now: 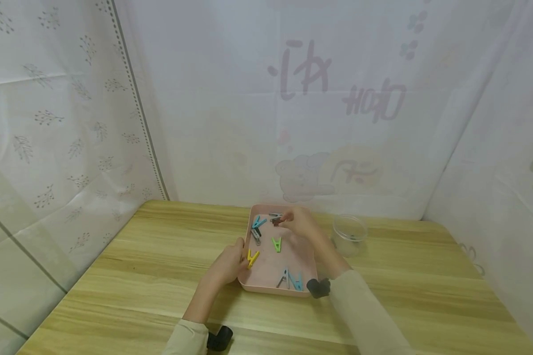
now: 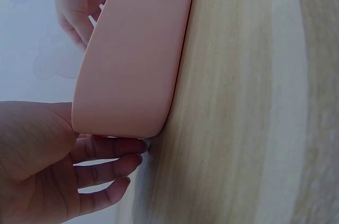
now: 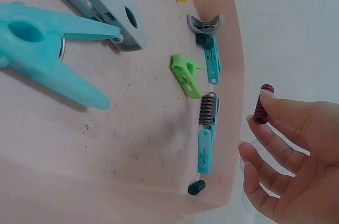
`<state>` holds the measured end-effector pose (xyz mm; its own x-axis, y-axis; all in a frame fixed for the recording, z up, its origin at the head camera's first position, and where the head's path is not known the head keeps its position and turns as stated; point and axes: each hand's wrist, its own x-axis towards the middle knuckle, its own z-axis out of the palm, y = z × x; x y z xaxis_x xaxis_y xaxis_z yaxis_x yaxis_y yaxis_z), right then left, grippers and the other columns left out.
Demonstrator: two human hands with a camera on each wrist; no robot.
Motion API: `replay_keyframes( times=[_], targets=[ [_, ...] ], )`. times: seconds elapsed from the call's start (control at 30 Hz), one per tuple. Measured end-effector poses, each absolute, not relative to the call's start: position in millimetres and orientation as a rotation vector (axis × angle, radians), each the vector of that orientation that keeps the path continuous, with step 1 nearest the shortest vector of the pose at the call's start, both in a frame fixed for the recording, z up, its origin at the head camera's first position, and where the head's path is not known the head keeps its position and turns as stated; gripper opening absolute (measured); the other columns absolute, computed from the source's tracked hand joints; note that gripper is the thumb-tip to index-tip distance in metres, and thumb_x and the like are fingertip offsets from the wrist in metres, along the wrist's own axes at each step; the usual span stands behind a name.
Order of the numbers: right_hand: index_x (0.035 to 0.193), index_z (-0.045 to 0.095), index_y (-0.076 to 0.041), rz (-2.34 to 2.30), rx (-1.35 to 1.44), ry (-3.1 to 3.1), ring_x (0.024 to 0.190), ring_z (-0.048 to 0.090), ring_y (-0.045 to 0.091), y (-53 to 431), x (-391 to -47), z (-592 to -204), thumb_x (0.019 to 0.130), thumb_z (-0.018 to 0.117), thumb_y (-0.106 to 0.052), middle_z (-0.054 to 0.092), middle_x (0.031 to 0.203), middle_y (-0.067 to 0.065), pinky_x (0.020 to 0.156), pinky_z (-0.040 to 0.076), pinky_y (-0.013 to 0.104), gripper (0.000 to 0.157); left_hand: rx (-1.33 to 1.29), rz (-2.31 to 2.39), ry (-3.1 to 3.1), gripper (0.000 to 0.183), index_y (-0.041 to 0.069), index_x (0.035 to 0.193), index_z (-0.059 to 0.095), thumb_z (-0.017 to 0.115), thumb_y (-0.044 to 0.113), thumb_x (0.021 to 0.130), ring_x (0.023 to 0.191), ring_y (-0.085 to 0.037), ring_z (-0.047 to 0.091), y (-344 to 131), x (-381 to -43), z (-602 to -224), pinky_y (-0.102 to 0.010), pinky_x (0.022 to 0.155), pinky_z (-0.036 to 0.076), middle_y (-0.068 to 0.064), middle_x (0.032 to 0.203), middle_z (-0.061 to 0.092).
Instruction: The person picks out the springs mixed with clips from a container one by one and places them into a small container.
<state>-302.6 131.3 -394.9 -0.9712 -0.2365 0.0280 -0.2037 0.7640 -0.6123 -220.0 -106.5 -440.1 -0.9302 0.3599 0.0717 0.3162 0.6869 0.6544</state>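
My right hand point(image 1: 299, 222) pinches a small dark red ribbed piece point(image 3: 261, 105) between thumb and forefinger, over the far end of a pink tray point(image 2: 132, 54). At the tray's left side, my left hand point(image 1: 224, 264) holds its wall, with the fingers by the outside edge. Several clothes pegs lie inside: a yellow peg point(image 1: 252, 259), a green peg point(image 1: 277, 245), a blue peg point(image 1: 258, 223), a grey peg point(image 1: 255, 236) and, at the near end, a light blue peg point(image 1: 296, 282) beside a grey-blue peg point(image 3: 106, 17). A small dark green cylinder point(image 3: 196, 187) lies near the tray's wall.
To the tray's right, a round clear plastic container point(image 1: 349, 236) stands on the wooden table point(image 1: 160, 276). A pale printed cloth point(image 1: 222, 108) hangs behind the table, with more cloth at both sides.
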Motion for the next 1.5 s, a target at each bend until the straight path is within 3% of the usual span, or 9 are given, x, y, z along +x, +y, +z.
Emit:
replay_keyframes(
  times=[1.5],
  targets=[
    [0.105, 0.078, -0.002, -1.115, -0.43, 2.956, 0.109, 0.066, 0.035, 150, -275, -396, 0.1, 0.073, -0.014, 0.069, 0.115, 0.018, 0.092, 0.056, 0.053, 0.014, 0.552, 1.085, 2.802, 0.013, -0.002, 0.105, 0.049, 0.059, -0.005, 0.097, 0.061, -0.013, 0.047, -106, -221, -442, -0.023, 0.051, 0.036, -0.004, 0.072, 0.051]
  ],
)
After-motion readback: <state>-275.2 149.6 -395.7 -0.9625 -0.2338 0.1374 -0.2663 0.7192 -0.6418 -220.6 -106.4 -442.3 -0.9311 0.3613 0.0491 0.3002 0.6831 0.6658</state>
